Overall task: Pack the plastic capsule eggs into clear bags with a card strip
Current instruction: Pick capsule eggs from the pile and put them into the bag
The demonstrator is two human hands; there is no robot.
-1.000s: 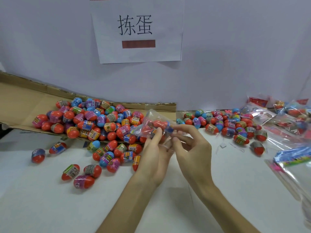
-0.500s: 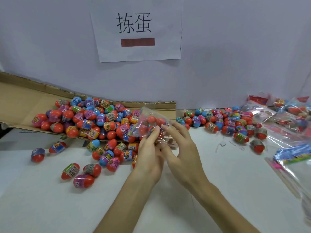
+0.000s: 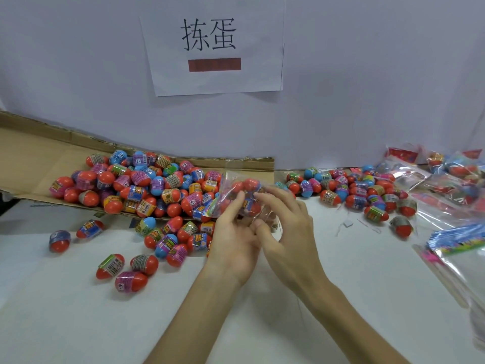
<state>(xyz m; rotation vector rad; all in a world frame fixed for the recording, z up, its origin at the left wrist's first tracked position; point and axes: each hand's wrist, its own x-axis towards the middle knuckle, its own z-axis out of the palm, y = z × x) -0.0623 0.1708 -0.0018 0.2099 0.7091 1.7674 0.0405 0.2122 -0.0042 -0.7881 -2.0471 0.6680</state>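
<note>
Just above the white table (image 3: 78, 324), in front of the flattened brown cardboard box (image 3: 39, 158), I hold a small clear plastic bag (image 3: 231, 183) with several red capsule eggs already inside it. My left grip (image 3: 233, 243) is clamped on the bag from below, fingers curled round its lower part. My right grip (image 3: 286, 232) is closed on the film at the near side, thumb tucked under and fingers laid over the top; how much film it really pinches I cannot tell. Nor can I tell whether a card strip is in yet.

The film looks thin and slick, and the eggs are round and hard. If I loosen either grip while the mouth is unsealed, I judge the eggs could slide out and roll into the loose heap of labelled plastic eggs (image 3: 147, 185) right beneath, so the count would be lost. Pulling both grips apart too hard could split the film. An egg that gets away could roll off the table edge.
</note>
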